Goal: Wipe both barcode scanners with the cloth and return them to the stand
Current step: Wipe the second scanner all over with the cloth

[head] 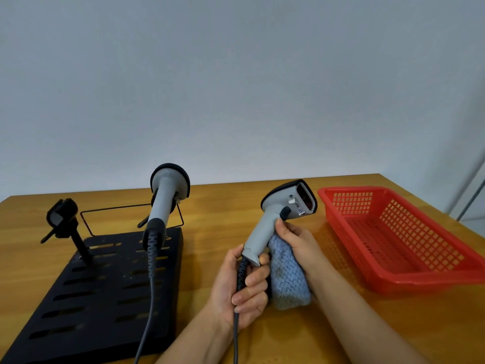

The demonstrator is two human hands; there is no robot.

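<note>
Left hand is gripping the cable end of the held scanner, fingers curled. Right hand is pressing the blue cloth against its handle. The second scanner is sitting in the black stand, left holder vacant.

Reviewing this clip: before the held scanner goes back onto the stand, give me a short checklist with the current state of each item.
1. Left hand grips the base of the held scanner and its cable: ok.
2. Right hand holds the cloth against the handle: ok.
3. Left holder on the stand is free to take it: ok.
4. Second scanner sits in the right holder: ok.
5. Held scanner wiped all over, head included: cannot tell.
6. Second scanner already wiped: cannot tell.
</note>
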